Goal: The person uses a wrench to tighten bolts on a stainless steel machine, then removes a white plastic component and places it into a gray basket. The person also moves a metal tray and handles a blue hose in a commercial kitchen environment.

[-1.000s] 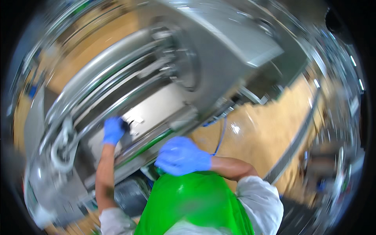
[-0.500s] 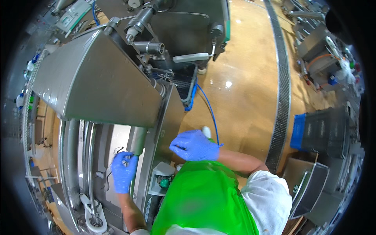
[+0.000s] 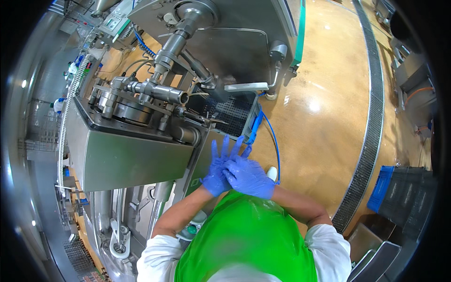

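Note:
Both my hands wear thin blue gloves and meet in front of my green apron. My left hand is open, its fingers spread and pointing away from me. Across it lies my right hand, its fingers bent and closed against the left hand's glove near the base of the fingers. Part of the left hand is hidden under the right. Just left of the hands stands a steel machine housing, topped with metal pipe fittings. Neither hand touches the machine.
Beyond the hands, a black perforated crate stands by a large steel machine. A blue hose runs over the tan floor. Further right are a drain grate and dark crates with a blue one.
My left hand has left the machine's lower rail and come up and right to meet my right hand, its fingers now spread. The view has shifted, showing the housing's top.

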